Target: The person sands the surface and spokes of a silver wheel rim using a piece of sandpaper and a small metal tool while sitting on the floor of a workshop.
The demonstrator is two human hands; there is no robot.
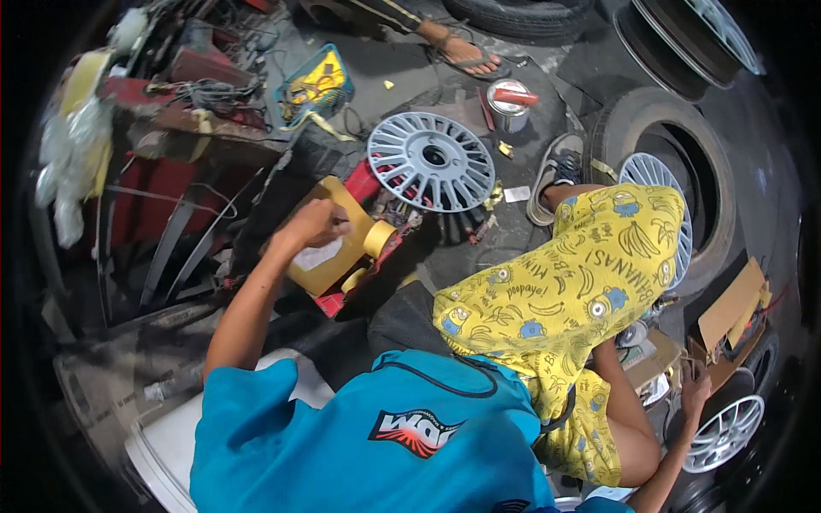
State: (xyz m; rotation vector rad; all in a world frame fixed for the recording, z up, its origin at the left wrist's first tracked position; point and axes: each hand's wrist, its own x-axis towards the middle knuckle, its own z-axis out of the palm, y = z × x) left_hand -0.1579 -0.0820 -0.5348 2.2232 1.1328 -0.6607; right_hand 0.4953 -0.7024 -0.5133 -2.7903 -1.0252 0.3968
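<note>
My left hand (316, 226), fingers curled closed, is over a yellow sheet (346, 203) with a white patch on it. Whatever lies inside those fingers is hidden. Beside the sheet, a roll of yellow tape (379, 238) stands at the edge of a red box (329, 304). A grey multi-spoke wheel cover (469, 158) lies just beyond them. Far to the right, my right hand (695, 392) is bent closed by an open cardboard box (654, 361); anything it pinches is too small to name.
A lidded can (511, 118) with a red-handled tool on top stands near another person's sandaled foot (466, 53). A tyre (723, 184) with a second wheel cover (643, 171) is at the right. A teal basket (342, 64) and red metal parts (201, 64) fill the far left.
</note>
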